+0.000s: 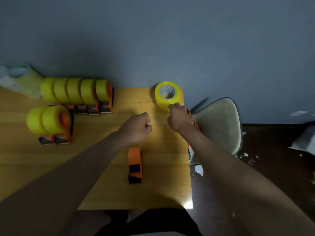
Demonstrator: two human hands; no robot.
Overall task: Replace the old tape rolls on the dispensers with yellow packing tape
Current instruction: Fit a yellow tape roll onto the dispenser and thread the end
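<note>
A loose yellow tape roll (167, 95) lies flat at the table's back right corner, its core facing up. My right hand (178, 116) reaches to it, curled fingertips against its near wall; blur hides whether they grip it. My left hand (136, 127) hovers over the middle of the table as a loose fist holding nothing. An empty orange and blue dispenser (135, 165) lies on the table just below my left hand. Another orange dispenser (193, 122) shows partly under my right wrist at the table's right edge.
Several dispensers loaded with yellow rolls stand in a back row (76, 92), two more in front (49, 123). The wooden table (162, 184) ends at right beside a pale chair (219, 125). A plastic bag (18, 79) lies at far left; paper scraps litter the floor.
</note>
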